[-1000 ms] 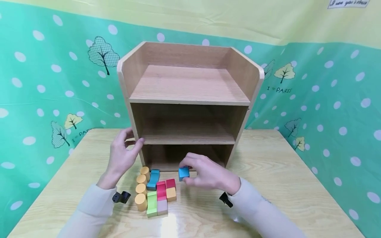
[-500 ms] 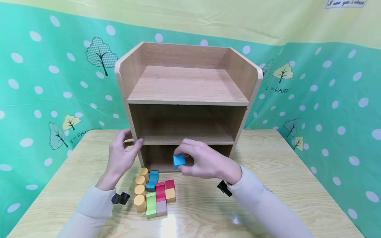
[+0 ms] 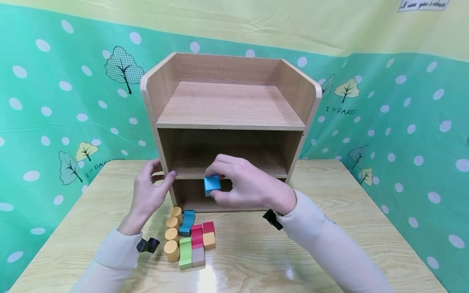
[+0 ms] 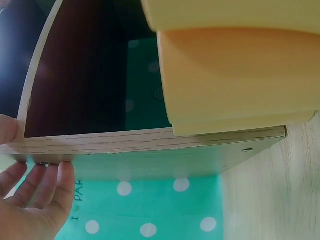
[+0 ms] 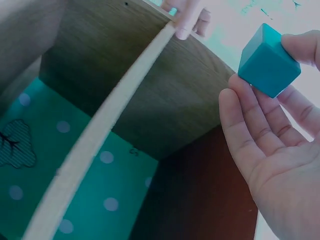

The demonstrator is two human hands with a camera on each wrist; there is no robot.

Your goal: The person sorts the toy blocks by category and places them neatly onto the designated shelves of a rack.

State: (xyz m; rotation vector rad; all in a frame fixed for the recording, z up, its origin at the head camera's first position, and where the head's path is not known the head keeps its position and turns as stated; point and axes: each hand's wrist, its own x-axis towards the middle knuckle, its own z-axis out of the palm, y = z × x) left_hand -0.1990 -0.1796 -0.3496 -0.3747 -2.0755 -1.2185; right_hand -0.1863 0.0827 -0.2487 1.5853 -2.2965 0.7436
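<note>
In the head view my right hand (image 3: 249,183) pinches a blue cube (image 3: 212,185) between thumb and fingers, in front of the wooden shelf unit's lower opening. The right wrist view shows the cube (image 5: 270,61) held at the fingertips, apart from the shelf boards. My left hand (image 3: 152,189) grips the left side panel of the shelf unit (image 3: 231,127), its thumb at the front edge near the middle board. In the left wrist view the fingers (image 4: 65,185) lie against the panel's outer face.
Several yellow cylinders (image 3: 172,235) stand in a row before the shelf. Beside them lie a blue curved block (image 3: 187,223), a green block (image 3: 185,253), a red curved block (image 3: 197,236), a small red block (image 3: 208,227), an orange cube (image 3: 209,240) and a grey cube (image 3: 198,256).
My right hand has lifted the blue cube up and a little left, from low at the shelf's base to near the middle board's edge. The left hand keeps its place on the side panel.
</note>
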